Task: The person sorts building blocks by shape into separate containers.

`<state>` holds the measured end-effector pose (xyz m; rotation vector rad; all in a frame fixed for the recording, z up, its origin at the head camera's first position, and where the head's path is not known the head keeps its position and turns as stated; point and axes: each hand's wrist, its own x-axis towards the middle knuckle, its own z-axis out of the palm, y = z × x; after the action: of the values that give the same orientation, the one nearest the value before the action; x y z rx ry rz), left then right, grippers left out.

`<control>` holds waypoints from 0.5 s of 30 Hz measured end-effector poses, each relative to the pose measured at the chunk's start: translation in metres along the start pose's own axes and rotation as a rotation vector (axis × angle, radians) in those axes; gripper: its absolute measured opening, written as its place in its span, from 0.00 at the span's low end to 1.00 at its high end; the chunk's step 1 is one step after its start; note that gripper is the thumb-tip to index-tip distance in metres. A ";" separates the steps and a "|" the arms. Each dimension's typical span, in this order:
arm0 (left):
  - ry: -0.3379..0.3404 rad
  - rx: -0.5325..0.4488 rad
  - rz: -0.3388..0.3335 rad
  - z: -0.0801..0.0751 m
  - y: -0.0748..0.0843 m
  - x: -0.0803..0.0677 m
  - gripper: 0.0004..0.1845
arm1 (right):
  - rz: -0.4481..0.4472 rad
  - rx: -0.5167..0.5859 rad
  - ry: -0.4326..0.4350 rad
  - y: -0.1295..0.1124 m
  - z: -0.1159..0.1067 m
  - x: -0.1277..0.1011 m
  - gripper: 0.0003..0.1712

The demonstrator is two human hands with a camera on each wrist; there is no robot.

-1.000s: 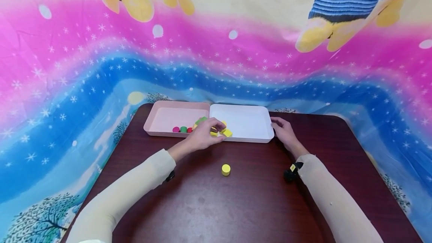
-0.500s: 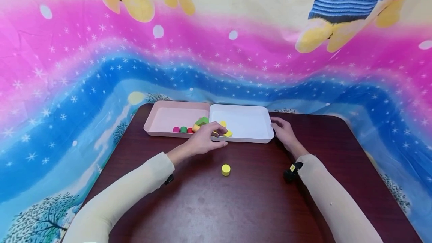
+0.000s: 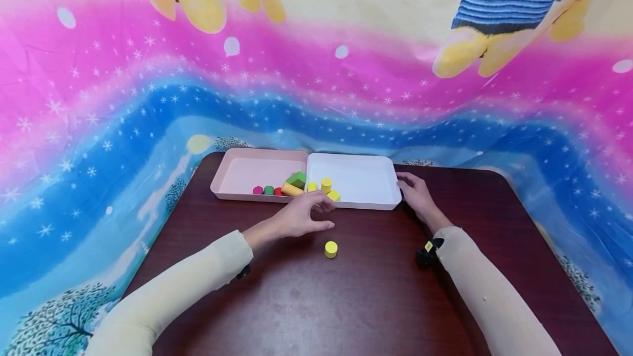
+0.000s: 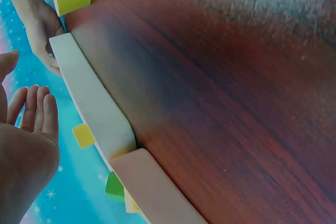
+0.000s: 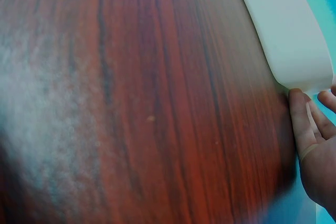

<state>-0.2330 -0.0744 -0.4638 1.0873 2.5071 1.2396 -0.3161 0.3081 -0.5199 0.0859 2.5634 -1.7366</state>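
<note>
- A bright cloth (image 3: 99, 98) with pink and blue bands, white stars and cartoon bears hangs behind and around a dark reddish wooden table (image 3: 346, 301).
- 2 shallow trays sit side by side, touching, at the table's far edge: a pink tray (image 3: 237, 172) on the left and a white tray (image 3: 366, 180) on the right.
- The left hand (image 3: 299, 216) hovers over the table just in front of the trays' join, fingers loosely extended and holding nothing.
- The right hand (image 3: 414, 191) rests against the white tray's right edge, fingers relaxed and touching its rim, gripping nothing.
- A yellow cylinder (image 3: 331, 249) stands alone on the table, near the left hand and apart from it.
- In the white tray's near left corner are 3 small yellow blocks (image 3: 326, 184).
- In the pink tray's near right corner lie a green block (image 3: 297, 179), a tan block (image 3: 292, 189) and 3 small discs (image 3: 268, 190), pink, green and red.
</note>
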 end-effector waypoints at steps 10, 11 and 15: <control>-0.066 0.058 0.019 0.014 -0.004 -0.011 0.24 | 0.009 -0.001 -0.006 0.001 -0.001 0.000 0.29; -0.071 0.057 0.014 0.016 -0.004 -0.012 0.24 | 0.009 -0.003 -0.008 0.001 -0.001 0.000 0.29; -0.092 0.040 0.004 0.021 -0.006 -0.015 0.23 | 0.002 -0.003 -0.012 -0.001 -0.002 -0.002 0.29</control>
<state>-0.2163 -0.0734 -0.4852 1.1321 2.4725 1.1182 -0.3137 0.3093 -0.5184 0.0771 2.5570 -1.7269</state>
